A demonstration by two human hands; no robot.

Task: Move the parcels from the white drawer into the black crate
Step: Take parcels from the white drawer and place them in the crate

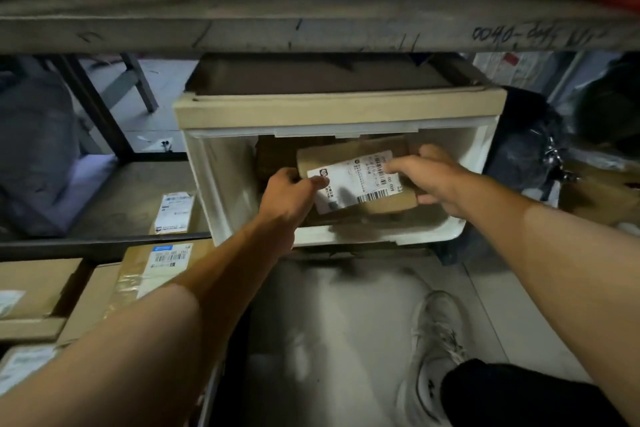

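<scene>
I see the grey metal shelf (311,28) overhead, scuffed and scribbled on, and under it the white drawer (221,184), smooth moulded plastic with rounded corners, pulled open. I judge this the pick-up step: a flat brown parcel (349,154), matte cardboard with a glossy white barcode label, sits in the drawer above other brown parcels. My left hand (289,189) grips its left edge, thumb curled onto the label; my right hand (429,177) holds the right end, fingers laid on top and thumb beneath. Next I must lift it clear of the rim and find the black crate, which I cannot pick out here.
</scene>
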